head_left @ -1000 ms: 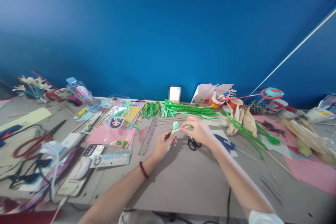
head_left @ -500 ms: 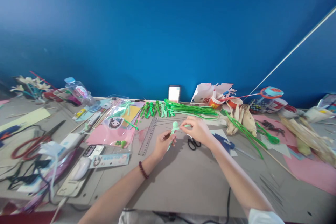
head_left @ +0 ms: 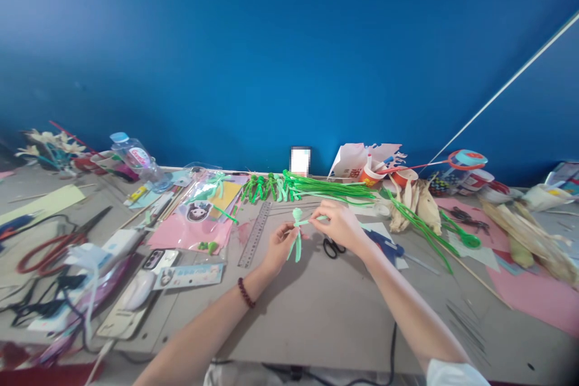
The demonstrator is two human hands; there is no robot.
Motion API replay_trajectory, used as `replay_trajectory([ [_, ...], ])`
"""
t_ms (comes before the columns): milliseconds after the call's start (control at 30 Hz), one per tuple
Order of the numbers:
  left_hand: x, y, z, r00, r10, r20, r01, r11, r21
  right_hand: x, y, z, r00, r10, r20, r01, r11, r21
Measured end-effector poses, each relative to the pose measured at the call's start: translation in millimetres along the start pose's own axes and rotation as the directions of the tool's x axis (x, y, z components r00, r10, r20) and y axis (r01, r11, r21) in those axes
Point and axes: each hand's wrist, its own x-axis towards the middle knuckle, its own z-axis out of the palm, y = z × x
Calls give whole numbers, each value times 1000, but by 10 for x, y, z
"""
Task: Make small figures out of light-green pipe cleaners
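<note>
Between my hands, above the table, is a light green pipe-cleaner figure (head_left: 297, 216) with a round coiled head and two legs hanging down. My left hand (head_left: 281, 245) is closed, pinching the figure at its body. My right hand (head_left: 335, 223) pinches the light green pipe-cleaner strand that runs out sideways from the figure. Behind them lies a row of small green pipe-cleaner figures (head_left: 266, 187), beside a bundle of green pipe cleaners (head_left: 337, 187). Black-handled scissors (head_left: 333, 247) lie under my right hand, their blades partly hidden.
A metal ruler (head_left: 254, 235) lies left of my hands. Further left are a clear bag over pink paper (head_left: 190, 235), a phone (head_left: 131, 301), red-handled scissors (head_left: 49, 253) and a bottle (head_left: 136, 157). At right are a blue glue gun (head_left: 384, 245), corn husks (head_left: 429, 208) and cups (head_left: 371, 176).
The pipe-cleaner figure has turned more upright and shifted slightly left, its legs now showing below my left hand. My right hand stays nearly in place on the strand.
</note>
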Motion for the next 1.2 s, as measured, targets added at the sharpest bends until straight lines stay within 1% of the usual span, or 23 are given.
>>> replay_trajectory([
  [200,6,3,-1,1000,7,13,-7,1000,-5,9,6,-13,1000,8,16,-8,1000,5],
  [333,19,-9,-21,1000,23,-6,-22,999,43,13,5,-19,1000,6,7,-6,1000,8],
  [467,18,-8,-34,999,48,9,-48,997,61,14,0,-16,1000,-6,-3,6,1000,0],
  [667,6,6,-30,999,35,2,-35,996,79,14,10,-15,1000,5,1,-5,1000,7],
  [900,39,-54,-49,999,4,-38,-4,1000,8,13,17,9,1000,-3,1,3,1000,-1],
  [1033,55,-79,-82,1000,13,-3,-13,999,-38,12,43,29,1000,-10,-4,10,1000,10],
  [1200,33,-47,-93,998,28,63,-27,1000,-12,30,129,44,1000,-12,2,11,998,56],
])
